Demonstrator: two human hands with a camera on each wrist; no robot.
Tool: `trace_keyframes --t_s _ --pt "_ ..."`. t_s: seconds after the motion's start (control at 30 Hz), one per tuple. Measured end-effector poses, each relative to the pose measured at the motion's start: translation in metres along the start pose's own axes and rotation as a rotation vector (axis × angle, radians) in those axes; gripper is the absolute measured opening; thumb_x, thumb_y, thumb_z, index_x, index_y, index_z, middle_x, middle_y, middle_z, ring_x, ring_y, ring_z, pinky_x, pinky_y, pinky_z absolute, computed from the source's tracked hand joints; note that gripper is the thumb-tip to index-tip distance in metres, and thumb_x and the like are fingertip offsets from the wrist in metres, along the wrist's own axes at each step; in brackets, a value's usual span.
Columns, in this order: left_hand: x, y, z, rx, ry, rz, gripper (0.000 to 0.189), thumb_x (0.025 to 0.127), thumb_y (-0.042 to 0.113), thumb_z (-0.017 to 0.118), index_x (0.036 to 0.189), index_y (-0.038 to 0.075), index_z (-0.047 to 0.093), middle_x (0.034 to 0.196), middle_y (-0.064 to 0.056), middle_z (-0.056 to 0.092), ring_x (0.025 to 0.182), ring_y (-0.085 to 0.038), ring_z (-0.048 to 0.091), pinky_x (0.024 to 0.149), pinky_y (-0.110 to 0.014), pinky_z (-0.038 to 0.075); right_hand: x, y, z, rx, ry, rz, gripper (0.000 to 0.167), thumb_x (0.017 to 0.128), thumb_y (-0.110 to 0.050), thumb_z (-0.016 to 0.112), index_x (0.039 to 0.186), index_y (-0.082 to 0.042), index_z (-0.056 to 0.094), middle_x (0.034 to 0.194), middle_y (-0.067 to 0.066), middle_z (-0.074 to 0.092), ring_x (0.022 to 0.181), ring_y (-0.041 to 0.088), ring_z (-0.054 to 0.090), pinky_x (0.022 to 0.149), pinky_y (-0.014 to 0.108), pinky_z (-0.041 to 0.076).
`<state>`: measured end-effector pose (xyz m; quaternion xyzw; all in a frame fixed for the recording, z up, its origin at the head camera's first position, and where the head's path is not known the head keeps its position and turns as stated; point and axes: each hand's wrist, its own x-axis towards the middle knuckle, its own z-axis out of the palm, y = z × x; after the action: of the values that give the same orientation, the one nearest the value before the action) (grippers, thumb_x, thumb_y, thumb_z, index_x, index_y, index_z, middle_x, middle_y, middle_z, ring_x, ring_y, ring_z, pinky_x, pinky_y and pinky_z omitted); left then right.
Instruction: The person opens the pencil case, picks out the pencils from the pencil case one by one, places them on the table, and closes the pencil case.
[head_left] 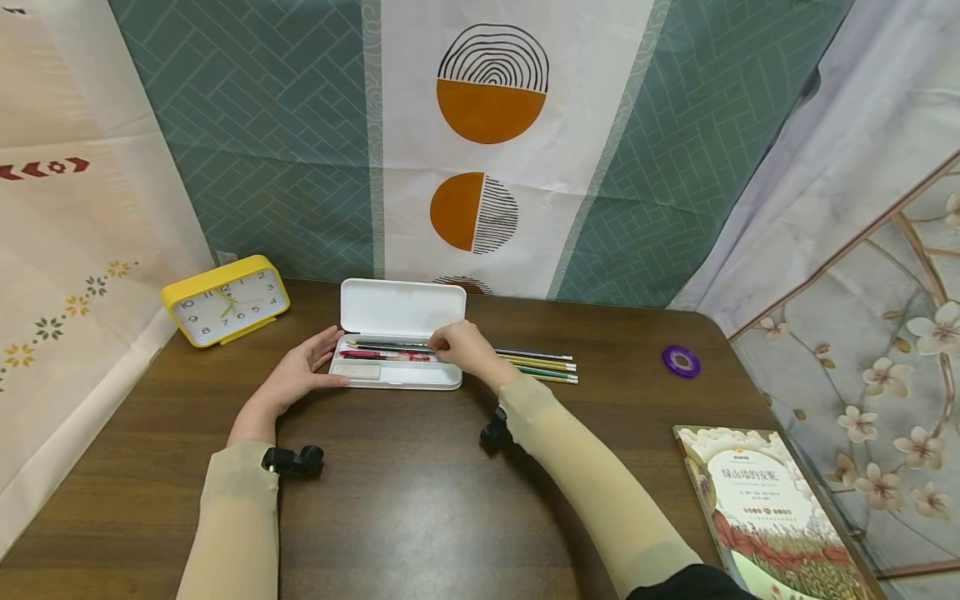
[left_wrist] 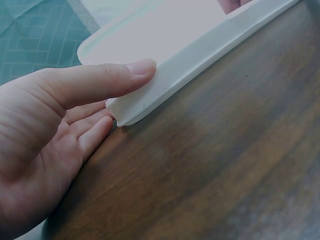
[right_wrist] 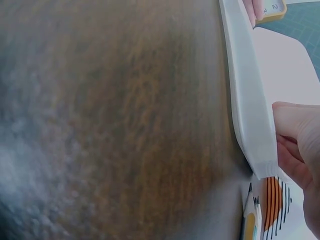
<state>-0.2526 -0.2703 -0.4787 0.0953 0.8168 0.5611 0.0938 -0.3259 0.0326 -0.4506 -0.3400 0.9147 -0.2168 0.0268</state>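
Note:
A white pencil case (head_left: pixel 397 386) lies with its lid (head_left: pixel 401 307) raised at the back. Inside are pencils (head_left: pixel 390 343), a red pen (head_left: pixel 386 356) and a white eraser (head_left: pixel 358 371). My left hand (head_left: pixel 303 371) rests at the case's left end, thumb along the front rim, fingers extended beside the end wall. My right hand (head_left: pixel 467 350) reaches over the right end with curled fingers, pinching a dark pencil near its end; the fingertips hide that part. In the right wrist view, the case wall (right_wrist: pixel 252 100) hides what the fingers (right_wrist: pixel 292 160) hold.
Several pencils (head_left: pixel 551 367) lie right of the case, partly behind my right wrist. A yellow clock (head_left: pixel 225 302) stands back left. A purple tape roll (head_left: pixel 681 361) and a book (head_left: pixel 772 508) lie to the right on the brown table (head_left: pixel 405 500). Curtains hang behind.

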Motion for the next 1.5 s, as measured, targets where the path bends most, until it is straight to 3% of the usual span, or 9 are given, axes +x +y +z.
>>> trace_keyframes --t_s 0.67,1.17,1.5 --pt "-0.001 -0.001 0.0 0.003 0.004 0.007 0.104 0.08 0.015 0.081 0.156 0.001 0.011 0.161 -0.02 0.023 0.148 -0.036 0.022 0.12 -0.049 0.023 -0.013 0.004 -0.021 0.03 0.172 -0.037 0.015 0.088 -0.005 0.068 0.102 -0.006 0.075 0.092 0.005 0.075 0.082 0.014 0.068 0.075 0.023 0.058" --pt "0.002 -0.002 -0.001 0.005 -0.003 0.001 0.105 0.08 0.016 0.081 0.157 0.002 0.01 0.161 -0.02 0.022 0.148 -0.036 0.022 0.12 -0.05 0.022 -0.046 0.037 -0.042 0.095 0.355 -0.09 0.017 0.085 -0.001 0.071 0.101 -0.003 0.076 0.091 0.009 0.075 0.081 0.019 0.07 0.072 0.029 0.061" --pt "-0.001 0.002 0.0 0.002 -0.002 -0.004 0.105 0.081 0.014 0.081 0.157 0.002 0.009 0.161 -0.02 0.021 0.148 -0.036 0.022 0.12 -0.051 0.023 -0.072 0.061 -0.051 0.117 0.393 -0.128 0.016 0.082 0.001 0.072 0.097 -0.003 0.076 0.086 0.008 0.075 0.074 0.019 0.068 0.065 0.026 0.059"
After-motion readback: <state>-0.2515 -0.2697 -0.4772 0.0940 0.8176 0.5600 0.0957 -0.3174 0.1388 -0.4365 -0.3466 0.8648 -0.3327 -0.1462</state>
